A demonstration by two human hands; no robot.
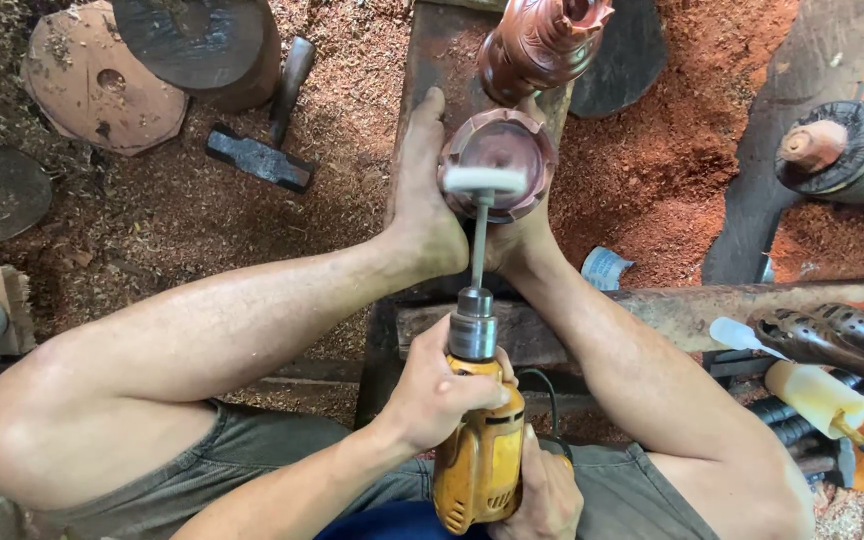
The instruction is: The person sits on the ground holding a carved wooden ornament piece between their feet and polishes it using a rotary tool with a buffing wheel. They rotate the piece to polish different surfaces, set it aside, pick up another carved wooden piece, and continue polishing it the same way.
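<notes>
Drill (479, 455) gripped by both hands, left (439, 392) near chuck, right (547, 497) at handle; its white wheel (485, 181) meets carved wood (499, 160) clamped between feet.

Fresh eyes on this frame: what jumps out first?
Centre frame, a yellow electric drill gripped by the left hand near the chuck and the right hand at the handle, its white buffing wheel against a reddish carved wooden piece. That piece is clamped between the person's bare feet on a dark plank. Red sawdust covers the ground; a hammer lies upper left.
</notes>
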